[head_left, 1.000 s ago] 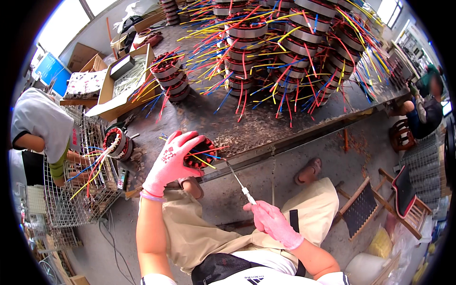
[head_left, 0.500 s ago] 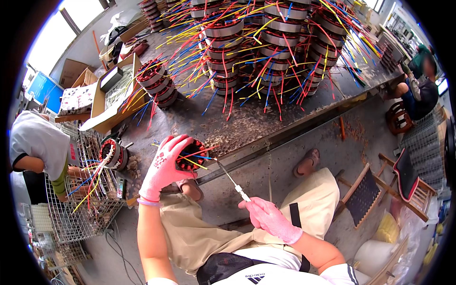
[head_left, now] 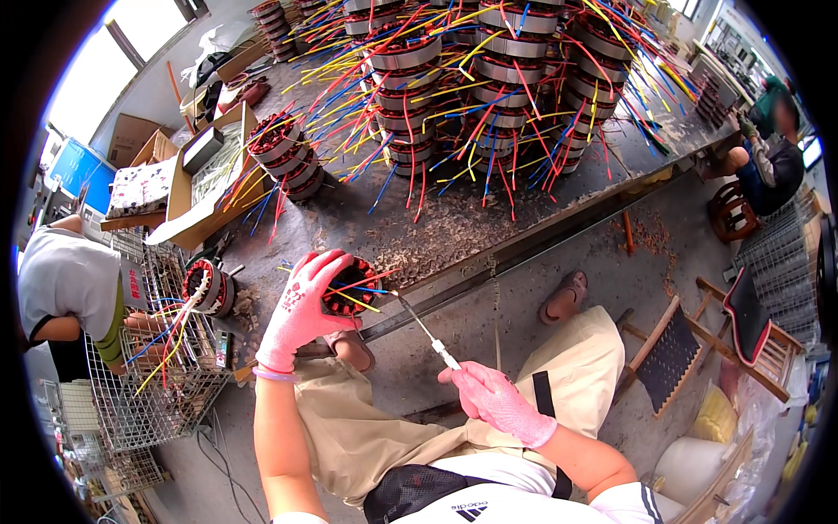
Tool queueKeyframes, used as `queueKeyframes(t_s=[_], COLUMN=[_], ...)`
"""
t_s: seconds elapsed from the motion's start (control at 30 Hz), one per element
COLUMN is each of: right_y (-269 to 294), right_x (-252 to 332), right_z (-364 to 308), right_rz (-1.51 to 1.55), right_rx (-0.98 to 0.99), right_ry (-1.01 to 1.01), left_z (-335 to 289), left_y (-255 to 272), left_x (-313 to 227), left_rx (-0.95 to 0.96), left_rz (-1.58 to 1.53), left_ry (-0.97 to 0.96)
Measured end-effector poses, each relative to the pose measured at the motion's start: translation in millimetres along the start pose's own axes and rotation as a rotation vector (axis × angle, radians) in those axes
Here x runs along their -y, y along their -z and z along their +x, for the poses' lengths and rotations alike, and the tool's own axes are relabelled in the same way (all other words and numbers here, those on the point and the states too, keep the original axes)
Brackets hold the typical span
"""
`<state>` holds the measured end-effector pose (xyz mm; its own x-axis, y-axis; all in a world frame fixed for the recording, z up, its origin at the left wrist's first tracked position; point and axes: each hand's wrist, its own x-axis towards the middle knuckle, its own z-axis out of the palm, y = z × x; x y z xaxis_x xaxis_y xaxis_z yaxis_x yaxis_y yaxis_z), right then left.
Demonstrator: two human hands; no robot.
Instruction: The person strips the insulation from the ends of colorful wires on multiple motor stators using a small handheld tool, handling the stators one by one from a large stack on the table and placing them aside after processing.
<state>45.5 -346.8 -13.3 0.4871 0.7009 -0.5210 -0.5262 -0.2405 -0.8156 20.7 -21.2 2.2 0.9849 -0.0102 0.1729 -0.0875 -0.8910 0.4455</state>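
My pink-gloved left hand is closed around a motor stator at the front edge of the workbench. Red, blue and yellow lead wires stick out of the stator's opening, toward my right. A slim tool with a thin metal shaft and a white collar is gripped in my right hand, also gloved in pink. The tool's tip meets the wire ends just beside the stator; whether it hooks a wire is too small to tell. My right palm hides the tool's rear end.
Tall stacks of wired stators stand across the bench, a shorter stack left of them. Another stator lies near a wire cart. A co-worker bends at left; another person sits far right. Wooden chairs stand right.
Both my hands, the stator and the tool stay nearly in place. The co-worker at left has bent lower, and the view has shifted slightly.
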Motion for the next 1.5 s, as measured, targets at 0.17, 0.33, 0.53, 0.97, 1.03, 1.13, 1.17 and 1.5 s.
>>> queueKeyframes(t_s=[0.17,0.33,0.53,0.97,1.03,1.13,1.17,1.5], right_y=[-0.4,-0.9,-2.2,0.2,1.4,1.8,1.9,2.9], right_x=[0.1,2.1,6.8,4.4,-0.2,-0.8,-1.1,-1.7], right_z=[0.1,-0.9,-2.9,-1.9,-0.5,-0.4,-0.6,3.4], right_rz=[0.010,0.007,0.000,-0.023,-0.025,0.012,0.017,0.080], right_rx=[0.000,-0.012,-0.014,-0.025,-0.040,-0.039,-0.037,-0.033], right_ry=[0.006,0.005,-0.044,-0.035,-0.012,0.001,-0.002,-0.011], left_z=[-0.4,0.2,-1.9,-2.4,-1.6,-1.0,-0.8,5.0], left_y=[-0.9,0.0,-0.8,-1.9,-2.0,-1.5,-1.0,3.8], left_x=[0.9,-0.8,1.2,-3.0,-0.9,5.9,7.4,7.4], left_rx=[0.000,0.007,0.013,-0.022,-0.002,0.012,0.014,0.048], left_rz=[0.004,0.006,0.014,0.034,0.007,0.003,0.007,0.078], left_ry=[0.002,0.005,0.018,0.075,0.088,0.030,-0.002,-0.061])
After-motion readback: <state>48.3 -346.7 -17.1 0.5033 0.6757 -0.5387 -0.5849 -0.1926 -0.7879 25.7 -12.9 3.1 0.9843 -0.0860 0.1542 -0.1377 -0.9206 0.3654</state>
